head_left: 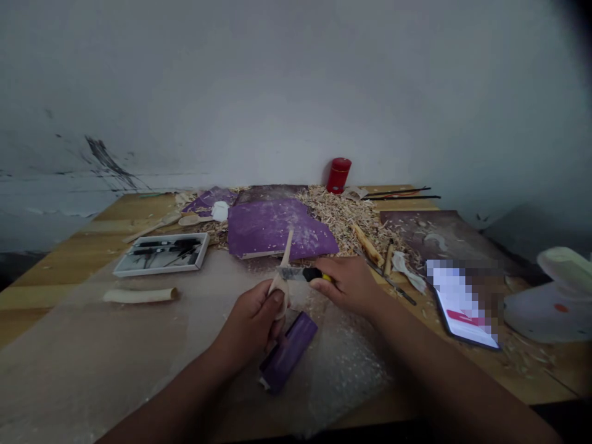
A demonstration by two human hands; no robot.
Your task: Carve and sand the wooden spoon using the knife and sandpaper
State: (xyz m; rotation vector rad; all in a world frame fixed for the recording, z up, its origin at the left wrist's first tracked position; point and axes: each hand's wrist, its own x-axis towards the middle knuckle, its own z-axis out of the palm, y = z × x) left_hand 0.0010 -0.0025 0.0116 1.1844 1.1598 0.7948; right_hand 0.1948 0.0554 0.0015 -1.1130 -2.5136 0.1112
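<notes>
My left hand (252,324) is closed round the bowl end of a pale wooden spoon (283,262), whose handle points away from me over a purple board. My right hand (349,285) grips a knife (300,274) with a black and yellow handle. Its blade lies across the spoon just above my left thumb. A purple block (289,350) lies on the table directly under my left hand, on bubble wrap.
A purple board (272,227) and a heap of wood shavings (345,213) lie behind the hands. A white tray of carving tools (161,253) sits left, a wood offcut (139,295) in front of it. A phone (462,302) lies right, a red can (338,175) at the wall.
</notes>
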